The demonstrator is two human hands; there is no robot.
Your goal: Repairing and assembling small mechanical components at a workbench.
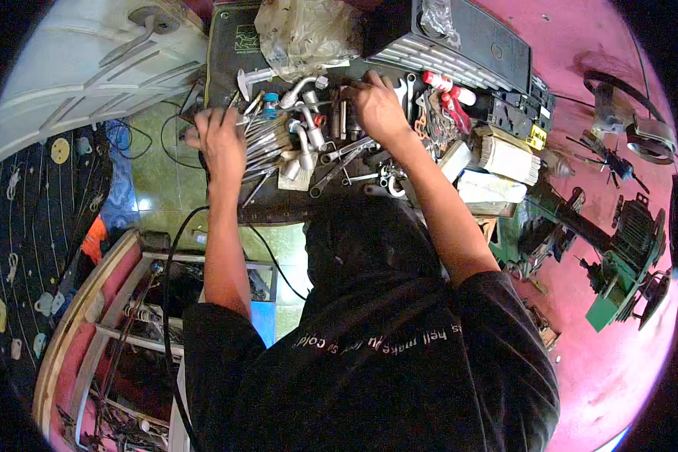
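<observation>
Both hands work in a dark toolbox tray (226, 53) heaped with metal tools. The left hand (217, 139) lies palm-down at the tray's left edge, fingers spread loosely over a bundle of wrenches (267, 139) — whether it grips any cannot be told. The right hand (377, 105) reaches deeper into the pile, fingers curled down among the sockets and fittings (309, 132) — what they clasp is hidden. A crumpled plastic bag (301, 34) sits just beyond, and a red-capped tube (448, 89) lies to the right.

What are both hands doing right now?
Left hand: resting on the pile of wrenches, grip cannot be told.
Right hand: reaching among tools, grip cannot be told.
</observation>
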